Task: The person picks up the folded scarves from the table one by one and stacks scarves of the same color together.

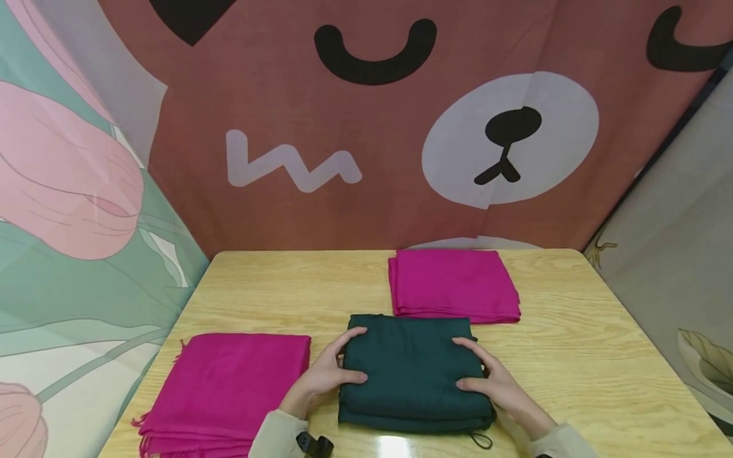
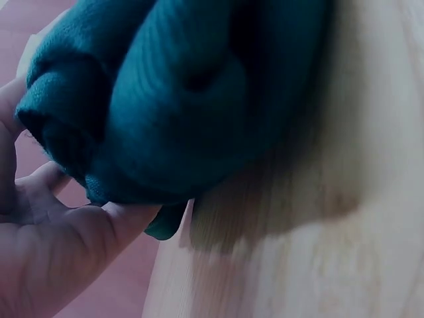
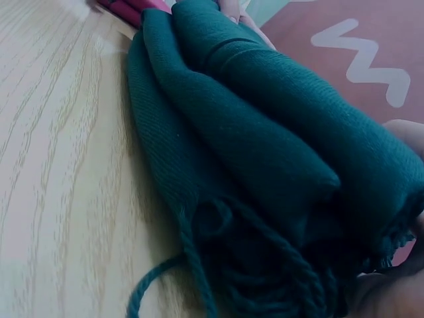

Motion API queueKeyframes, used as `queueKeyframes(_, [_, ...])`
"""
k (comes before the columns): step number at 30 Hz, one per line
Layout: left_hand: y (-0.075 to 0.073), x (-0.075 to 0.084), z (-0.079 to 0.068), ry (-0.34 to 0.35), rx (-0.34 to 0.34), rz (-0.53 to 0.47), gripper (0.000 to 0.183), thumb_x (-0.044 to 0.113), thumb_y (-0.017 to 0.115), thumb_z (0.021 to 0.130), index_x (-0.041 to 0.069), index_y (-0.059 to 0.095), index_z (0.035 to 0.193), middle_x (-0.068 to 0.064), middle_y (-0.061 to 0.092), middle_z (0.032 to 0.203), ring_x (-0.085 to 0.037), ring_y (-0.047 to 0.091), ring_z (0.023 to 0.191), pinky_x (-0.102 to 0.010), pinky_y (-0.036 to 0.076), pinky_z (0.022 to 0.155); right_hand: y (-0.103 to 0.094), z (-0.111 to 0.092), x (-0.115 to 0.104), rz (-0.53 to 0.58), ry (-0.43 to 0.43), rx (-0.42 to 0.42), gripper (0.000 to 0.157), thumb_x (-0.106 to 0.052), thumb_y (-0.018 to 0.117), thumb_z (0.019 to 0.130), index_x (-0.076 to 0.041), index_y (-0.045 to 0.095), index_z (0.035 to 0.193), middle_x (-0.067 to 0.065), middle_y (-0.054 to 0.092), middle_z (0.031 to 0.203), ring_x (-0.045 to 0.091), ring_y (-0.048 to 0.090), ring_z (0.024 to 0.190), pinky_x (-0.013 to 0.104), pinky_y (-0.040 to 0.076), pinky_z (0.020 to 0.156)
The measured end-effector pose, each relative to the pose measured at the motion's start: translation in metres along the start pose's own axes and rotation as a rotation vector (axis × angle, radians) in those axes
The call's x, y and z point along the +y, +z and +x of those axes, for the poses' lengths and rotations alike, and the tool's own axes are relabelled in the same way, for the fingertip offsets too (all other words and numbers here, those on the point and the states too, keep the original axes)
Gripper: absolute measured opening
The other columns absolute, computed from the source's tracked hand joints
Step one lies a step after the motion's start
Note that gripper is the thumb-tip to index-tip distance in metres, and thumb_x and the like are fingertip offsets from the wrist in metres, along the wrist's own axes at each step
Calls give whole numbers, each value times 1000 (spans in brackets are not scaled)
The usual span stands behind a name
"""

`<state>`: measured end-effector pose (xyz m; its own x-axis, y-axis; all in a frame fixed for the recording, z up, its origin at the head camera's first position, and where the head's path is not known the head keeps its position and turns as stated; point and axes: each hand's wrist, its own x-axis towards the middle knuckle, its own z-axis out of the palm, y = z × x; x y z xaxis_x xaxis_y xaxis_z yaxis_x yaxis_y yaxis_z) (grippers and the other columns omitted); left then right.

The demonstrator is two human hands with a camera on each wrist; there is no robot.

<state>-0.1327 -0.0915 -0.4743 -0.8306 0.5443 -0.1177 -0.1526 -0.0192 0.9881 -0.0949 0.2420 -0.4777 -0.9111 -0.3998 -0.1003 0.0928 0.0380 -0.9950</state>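
Observation:
A dark green folded scarf (image 1: pixel 412 372) lies in a thick rectangular bundle near the front middle of the table. My left hand (image 1: pixel 325 372) grips its left side, thumb on top toward the front and a finger over the upper corner. On the opposite side, my right hand (image 1: pixel 495 385) holds the bundle the same way. The left wrist view shows the rounded folds of the green scarf (image 2: pixel 179 126) between thumb and fingers. Stacked layers and twisted fringe (image 3: pixel 192 258) show at its right end in the right wrist view, one strand loose on the wood.
On the left of the wooden table (image 1: pixel 584 356) lies a folded magenta scarf (image 1: pixel 229 381) with fringe. Another folded magenta cloth (image 1: pixel 452 283) sits at the back, just behind the green one. Printed fabric (image 1: pixel 389 210) hangs behind the table, with more at both sides.

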Motion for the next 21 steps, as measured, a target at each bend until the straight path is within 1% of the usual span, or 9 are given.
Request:
queueKeyframes(7, [1, 4, 0, 22, -16, 2, 80, -9, 69, 73, 11, 31, 140, -25, 34, 127, -31, 57, 99, -40, 49, 79, 0, 0, -1, 1, 30, 32, 73, -5, 66, 80, -8, 27, 141, 18, 26, 137, 18, 48, 111, 36, 43, 87])
queueKeyframes(14, [1, 5, 1, 31, -8, 5, 80, -8, 70, 72, 13, 33, 140, -24, 35, 126, -31, 57, 99, -41, 49, 78, -1, -1, -4, -27, 21, 39, 72, -7, 66, 80, -9, 28, 141, 16, 26, 137, 17, 48, 111, 34, 43, 87])
queueKeyframes(17, [2, 6, 0, 32, -8, 4, 80, -8, 70, 72, 14, 34, 140, -23, 35, 126, -31, 57, 99, -40, 49, 78, 1, -1, -7, -37, 21, 42, 72, -7, 66, 80, -9, 28, 141, 19, 26, 138, 17, 47, 111, 34, 43, 88])
queueKeyframes(21, [2, 9, -1, 40, -12, 11, 80, -8, 70, 72, 14, 33, 140, -24, 35, 126, -30, 57, 99, -39, 49, 78, 2, -2, -12, -43, 22, 50, 72, -7, 66, 80, -10, 29, 141, 20, 23, 139, 20, 45, 113, 35, 42, 88])
